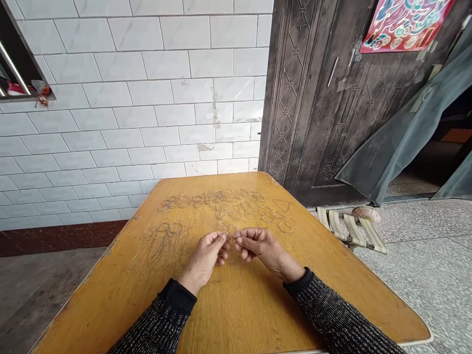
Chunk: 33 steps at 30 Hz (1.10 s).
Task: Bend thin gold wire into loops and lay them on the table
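A wooden table [228,319] spreads beneath the fingers; rows of wire loops [220,197] lie beyond them. The left hand [210,255] and right hand [261,248], thumbs pressed to forefingers, pinch a thin wire [241,273] dangling below the right fingertips.

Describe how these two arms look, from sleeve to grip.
Black knit sleeves speckled with pale flecks run down to plain dark cuffs. The left grip and right grip are ordinary human hands, bare and gloveless; no cables show.
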Each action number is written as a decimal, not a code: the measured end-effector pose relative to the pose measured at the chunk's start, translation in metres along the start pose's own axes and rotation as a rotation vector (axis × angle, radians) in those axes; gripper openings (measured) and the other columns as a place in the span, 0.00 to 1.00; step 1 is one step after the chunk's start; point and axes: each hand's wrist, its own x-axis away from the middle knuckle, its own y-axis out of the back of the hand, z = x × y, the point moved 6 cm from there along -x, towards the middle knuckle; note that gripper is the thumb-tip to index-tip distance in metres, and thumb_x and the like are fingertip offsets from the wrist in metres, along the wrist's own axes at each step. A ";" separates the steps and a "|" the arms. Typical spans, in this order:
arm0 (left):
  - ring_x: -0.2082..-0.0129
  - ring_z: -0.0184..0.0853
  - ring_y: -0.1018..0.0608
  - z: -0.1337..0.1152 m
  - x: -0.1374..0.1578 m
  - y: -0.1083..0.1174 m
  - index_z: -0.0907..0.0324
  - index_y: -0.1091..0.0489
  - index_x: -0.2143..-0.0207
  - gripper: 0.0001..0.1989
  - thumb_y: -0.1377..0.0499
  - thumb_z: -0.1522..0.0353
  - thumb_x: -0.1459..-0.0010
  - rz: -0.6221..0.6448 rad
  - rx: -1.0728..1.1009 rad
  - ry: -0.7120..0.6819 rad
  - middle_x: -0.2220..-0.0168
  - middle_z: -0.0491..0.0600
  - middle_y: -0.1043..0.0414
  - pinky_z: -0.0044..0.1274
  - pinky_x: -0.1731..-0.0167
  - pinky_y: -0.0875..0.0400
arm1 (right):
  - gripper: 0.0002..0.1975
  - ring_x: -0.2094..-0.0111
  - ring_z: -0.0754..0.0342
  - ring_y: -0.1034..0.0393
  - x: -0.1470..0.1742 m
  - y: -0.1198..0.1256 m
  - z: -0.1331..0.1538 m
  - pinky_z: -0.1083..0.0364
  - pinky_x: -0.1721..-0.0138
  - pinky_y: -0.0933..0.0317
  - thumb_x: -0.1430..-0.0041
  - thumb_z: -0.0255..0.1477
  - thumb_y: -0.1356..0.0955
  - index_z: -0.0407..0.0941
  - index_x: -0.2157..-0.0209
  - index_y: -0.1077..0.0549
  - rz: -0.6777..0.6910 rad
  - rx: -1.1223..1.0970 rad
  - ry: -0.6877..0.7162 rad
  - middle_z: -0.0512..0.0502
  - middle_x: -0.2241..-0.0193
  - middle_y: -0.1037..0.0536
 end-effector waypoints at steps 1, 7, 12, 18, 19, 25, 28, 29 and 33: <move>0.84 0.23 0.40 -0.005 0.002 0.001 0.62 0.37 0.76 0.12 0.45 0.61 0.49 -0.031 -0.085 -0.040 0.80 0.42 0.40 0.17 0.84 0.49 | 0.16 0.84 0.64 0.37 0.000 0.001 0.000 0.63 0.83 0.45 0.60 0.37 0.28 0.40 0.71 0.26 -0.009 0.000 0.006 0.52 0.80 0.27; 0.81 0.29 0.35 -0.053 0.042 -0.018 0.58 0.35 0.76 0.10 0.50 0.68 0.44 -0.125 -0.606 -0.691 0.80 0.46 0.35 0.21 0.79 0.43 | 0.15 0.84 0.64 0.39 -0.006 0.003 -0.010 0.62 0.82 0.45 0.61 0.37 0.27 0.40 0.73 0.26 -0.025 0.004 -0.002 0.52 0.82 0.29; 0.80 0.32 0.31 -0.043 0.075 -0.066 0.60 0.30 0.74 0.13 0.52 0.71 0.44 0.207 -1.037 -1.134 0.81 0.50 0.31 0.24 0.78 0.42 | 0.16 0.84 0.64 0.40 -0.025 -0.022 -0.026 0.63 0.83 0.47 0.62 0.36 0.27 0.40 0.73 0.27 0.021 -0.016 -0.090 0.53 0.82 0.29; 0.81 0.31 0.30 -0.050 0.080 -0.060 0.62 0.29 0.72 0.13 0.53 0.71 0.43 0.114 -1.093 -1.221 0.82 0.49 0.31 0.24 0.79 0.41 | 0.04 0.84 0.65 0.38 -0.059 -0.069 -0.032 0.64 0.83 0.44 0.53 0.27 0.32 0.40 0.76 0.29 0.077 0.092 -0.174 0.54 0.82 0.29; 0.81 0.31 0.30 -0.051 0.080 -0.057 0.62 0.29 0.72 0.13 0.53 0.71 0.43 0.098 -1.088 -1.212 0.82 0.49 0.31 0.24 0.79 0.41 | 0.04 0.85 0.65 0.39 -0.065 -0.074 -0.033 0.65 0.84 0.44 0.51 0.26 0.33 0.40 0.77 0.29 0.072 0.107 -0.180 0.54 0.82 0.29; 0.79 0.32 0.30 -0.053 0.079 -0.051 0.61 0.30 0.70 0.12 0.53 0.70 0.44 0.096 -1.018 -1.204 0.81 0.50 0.31 0.24 0.79 0.40 | 0.10 0.86 0.66 0.39 -0.095 -0.092 -0.050 0.65 0.83 0.41 0.48 0.21 0.37 0.40 0.81 0.32 0.042 0.163 -0.245 0.53 0.84 0.30; 0.80 0.32 0.30 -0.051 0.079 -0.053 0.61 0.30 0.71 0.12 0.53 0.70 0.44 0.104 -1.011 -1.223 0.81 0.49 0.31 0.24 0.79 0.39 | 0.10 0.87 0.65 0.39 -0.102 -0.092 -0.057 0.65 0.82 0.39 0.49 0.20 0.37 0.41 0.81 0.33 0.010 0.209 -0.270 0.54 0.86 0.30; 0.80 0.32 0.30 -0.051 0.080 -0.054 0.61 0.30 0.72 0.12 0.53 0.70 0.44 0.102 -1.015 -1.231 0.81 0.49 0.31 0.24 0.80 0.39 | 0.09 0.87 0.65 0.39 -0.103 -0.092 -0.057 0.65 0.82 0.39 0.49 0.20 0.37 0.41 0.81 0.33 0.004 0.226 -0.268 0.54 0.86 0.30; 0.80 0.32 0.30 -0.051 0.080 -0.053 0.61 0.30 0.72 0.12 0.53 0.71 0.44 0.096 -1.016 -1.237 0.81 0.49 0.31 0.24 0.80 0.40 | 0.12 0.88 0.65 0.41 -0.103 -0.094 -0.055 0.65 0.82 0.40 0.49 0.21 0.37 0.41 0.84 0.33 0.033 0.318 -0.228 0.54 0.89 0.32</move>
